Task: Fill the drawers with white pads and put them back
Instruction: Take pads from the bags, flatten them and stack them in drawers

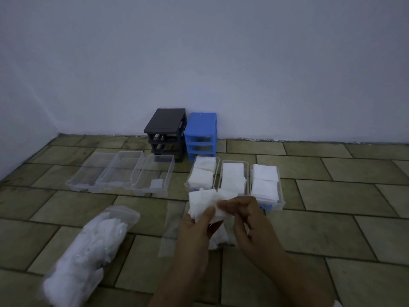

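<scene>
Both forearms reach in from the lower edge, meeting above the tiled floor [332, 178]. The left hand [194, 227] and right hand [245, 220] each pinch a small stack of white pads [203, 204], thumbs and fingers curled onto it. Three filled drawers [281, 196] sit just beyond; three clear drawers [106, 171] lie left; no writing is legible

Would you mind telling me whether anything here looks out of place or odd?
One pad lies alone in the third clear drawer, while the three right drawers are full. The other two left drawers hold nothing. Both hands hold pads.
</scene>
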